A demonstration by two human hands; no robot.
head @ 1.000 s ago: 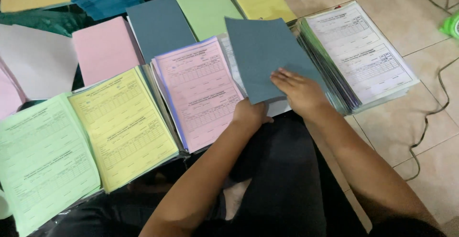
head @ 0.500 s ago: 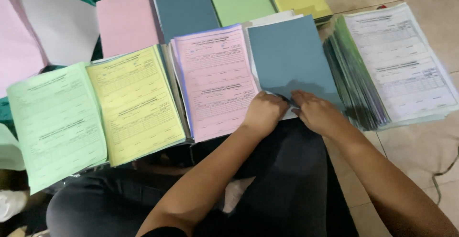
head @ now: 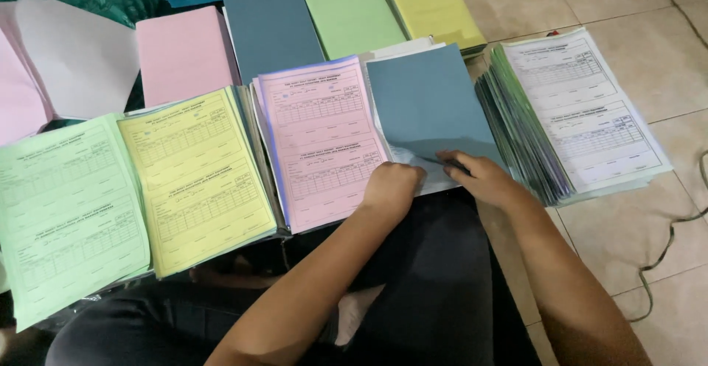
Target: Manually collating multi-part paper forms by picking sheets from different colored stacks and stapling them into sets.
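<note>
A blue-grey cover sheet [head: 431, 104] lies on top of a white stack between the pink forms and the big collated pile. My right hand [head: 481, 175] pinches the sheet's near edge and lifts it slightly. My left hand [head: 393, 187] is curled into a fist, resting on the lower right corner of the pink form stack [head: 321, 141] beside that sheet's near left corner. It seems to hold nothing.
Yellow forms [head: 195, 178] and green forms [head: 63, 211] lie to the left. A thick collated pile [head: 582, 111] sits right on the tiled floor. Plain pink [head: 184, 52], blue-grey [head: 269, 30], green [head: 350, 12] and yellow [head: 431, 1] stacks line the back. A cable [head: 667, 248] runs at right.
The blue-grey sheet came down from being held up and now lies flat on the stack. Both hands slid to its near edge, and the right hand now pinches that edge.
</note>
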